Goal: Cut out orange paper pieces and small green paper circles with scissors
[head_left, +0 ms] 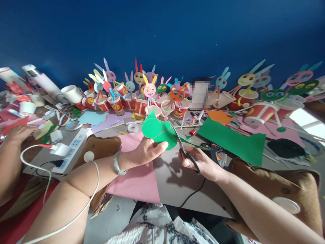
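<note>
A piece of green paper (161,131) with pale drawn outlines is pinched in my left hand (151,149), thumb on top. A bracelet circles that wrist. My right hand (196,162) grips black-handled scissors (183,148), whose blades point up and left at the right edge of the paper. A thin green strip (194,142) trails to the right of the scissors. Below my left hand lies a large pink sheet (137,173) on the grey table (172,189).
Several paper cups with paper rabbit heads (149,89) line the blue wall. A green sheet (233,140) lies at the right. Left are a power strip (72,150), a white cable (95,193) crossing my left arm, and another person's hand (21,134). Brown cushions (276,186) flank my arms.
</note>
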`<action>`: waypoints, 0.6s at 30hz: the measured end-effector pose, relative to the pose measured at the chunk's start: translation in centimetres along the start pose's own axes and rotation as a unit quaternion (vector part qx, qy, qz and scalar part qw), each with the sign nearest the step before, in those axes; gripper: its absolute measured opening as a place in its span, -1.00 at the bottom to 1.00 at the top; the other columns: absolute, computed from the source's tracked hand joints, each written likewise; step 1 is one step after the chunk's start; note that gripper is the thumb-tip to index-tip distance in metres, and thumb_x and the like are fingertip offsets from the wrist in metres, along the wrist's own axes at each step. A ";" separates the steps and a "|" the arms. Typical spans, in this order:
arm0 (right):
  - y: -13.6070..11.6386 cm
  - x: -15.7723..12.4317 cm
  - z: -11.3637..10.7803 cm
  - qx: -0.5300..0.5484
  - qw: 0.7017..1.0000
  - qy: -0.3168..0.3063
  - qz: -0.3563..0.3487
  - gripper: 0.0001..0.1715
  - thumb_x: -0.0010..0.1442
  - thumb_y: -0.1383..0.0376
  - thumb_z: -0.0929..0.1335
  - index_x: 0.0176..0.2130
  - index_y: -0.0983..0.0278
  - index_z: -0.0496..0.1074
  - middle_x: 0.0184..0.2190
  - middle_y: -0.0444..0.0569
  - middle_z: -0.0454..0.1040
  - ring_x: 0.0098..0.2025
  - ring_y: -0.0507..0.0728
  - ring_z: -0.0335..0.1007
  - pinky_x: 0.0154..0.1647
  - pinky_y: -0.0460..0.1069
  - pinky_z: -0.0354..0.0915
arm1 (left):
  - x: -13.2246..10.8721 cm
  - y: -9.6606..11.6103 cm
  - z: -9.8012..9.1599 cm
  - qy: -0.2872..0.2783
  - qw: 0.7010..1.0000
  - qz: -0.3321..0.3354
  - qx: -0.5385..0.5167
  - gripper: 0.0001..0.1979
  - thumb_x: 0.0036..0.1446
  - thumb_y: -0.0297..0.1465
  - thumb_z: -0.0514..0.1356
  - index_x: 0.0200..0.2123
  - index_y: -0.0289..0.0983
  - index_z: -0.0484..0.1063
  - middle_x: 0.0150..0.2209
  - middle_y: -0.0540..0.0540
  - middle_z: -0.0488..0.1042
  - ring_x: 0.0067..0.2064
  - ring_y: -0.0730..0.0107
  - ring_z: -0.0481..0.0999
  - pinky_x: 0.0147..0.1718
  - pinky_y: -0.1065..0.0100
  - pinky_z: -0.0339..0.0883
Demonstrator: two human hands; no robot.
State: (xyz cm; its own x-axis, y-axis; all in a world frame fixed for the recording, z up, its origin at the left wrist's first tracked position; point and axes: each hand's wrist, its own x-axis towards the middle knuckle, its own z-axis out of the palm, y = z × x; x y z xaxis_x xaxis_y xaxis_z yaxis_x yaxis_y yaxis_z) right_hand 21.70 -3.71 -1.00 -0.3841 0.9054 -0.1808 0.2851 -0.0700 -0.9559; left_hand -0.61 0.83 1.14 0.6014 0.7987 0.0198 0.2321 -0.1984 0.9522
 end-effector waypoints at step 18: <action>0.0 0.0 -0.3 -0.021 1.000 0.016 0.015 -0.20 -0.16 -0.40 0.40 -0.51 0.26 0.24 -0.58 -0.22 0.16 -0.51 -0.01 0.01 -0.50 -0.06 -0.03 | -0.2 -0.3 -0.3 0.005 0.999 -0.029 0.022 -0.52 0.20 -0.16 0.05 -0.69 -0.24 0.05 -0.67 0.05 0.09 -0.55 0.55 0.09 -0.51 0.39 0.05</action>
State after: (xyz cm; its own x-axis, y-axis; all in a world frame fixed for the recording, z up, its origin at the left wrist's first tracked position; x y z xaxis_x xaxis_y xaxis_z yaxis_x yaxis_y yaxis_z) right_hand 21.94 -3.60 -0.94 -0.3473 0.9158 -0.2018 0.3323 -0.0811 -0.9397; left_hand -0.99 0.88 0.98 0.5777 0.8156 -0.0321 0.3010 -0.1763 0.9372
